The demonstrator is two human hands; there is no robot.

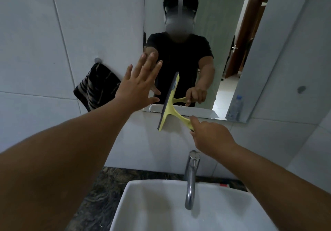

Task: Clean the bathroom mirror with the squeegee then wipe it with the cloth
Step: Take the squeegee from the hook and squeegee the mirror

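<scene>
The right hand grips the handle of a yellow squeegee, fingers closed around the handle's end. The squeegee stands nearly upright, tilted slightly, its dark rubber blade facing left; it overlaps the lower edge of the mirror, and whether the blade touches the glass cannot be told. The left hand is raised flat at the mirror's lower left corner, fingers spread and extended, holding nothing; contact with the glass cannot be confirmed. A dark patterned cloth hangs from a wall hook on the white tile, left of the mirror, near the left hand but apart from it. Below, a chrome faucet stands over a white sink set on a dark stone desk.
</scene>
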